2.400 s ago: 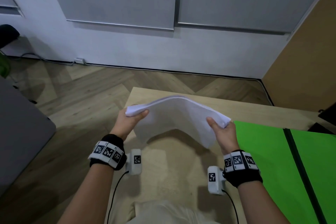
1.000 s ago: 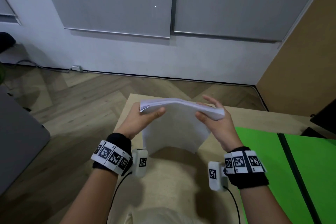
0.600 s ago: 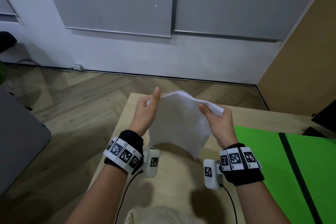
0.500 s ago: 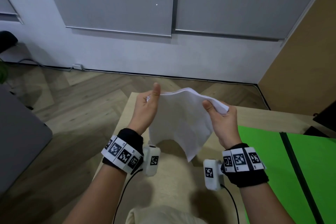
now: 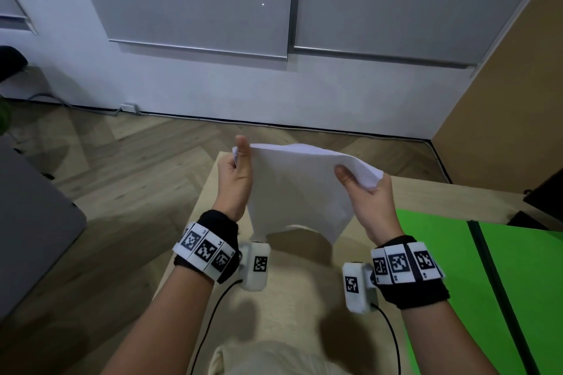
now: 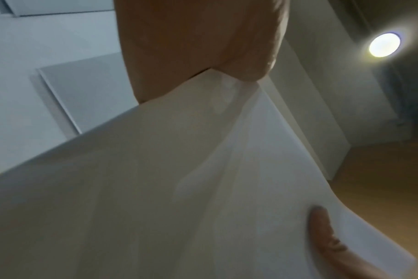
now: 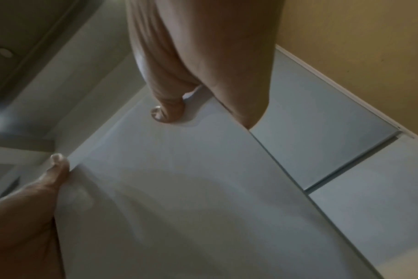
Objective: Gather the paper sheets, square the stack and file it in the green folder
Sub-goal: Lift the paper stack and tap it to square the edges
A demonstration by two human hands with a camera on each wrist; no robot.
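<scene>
A stack of white paper sheets (image 5: 298,189) hangs upright above the light wooden table (image 5: 292,292), its lower edge bowed and off the surface. My left hand (image 5: 239,173) holds the stack's upper left corner, thumb up along the near face. My right hand (image 5: 362,189) grips the upper right corner, thumb on the near face and fingers behind. Each wrist view looks along the paper stack (image 6: 179,179) (image 7: 191,198) from below. The green folder (image 5: 487,277) lies open on the table to the right, with a dark spine down its middle.
The table's left edge drops to a herringbone wood floor (image 5: 106,176). A grey surface (image 5: 30,222) stands at far left and a tan partition (image 5: 511,76) at right. A dark object (image 5: 545,195) sits at the table's far right.
The stack went from drooping between both hands to hanging upright. My left thumb now points up along the left corner, and both hands have risen slightly with the stack.
</scene>
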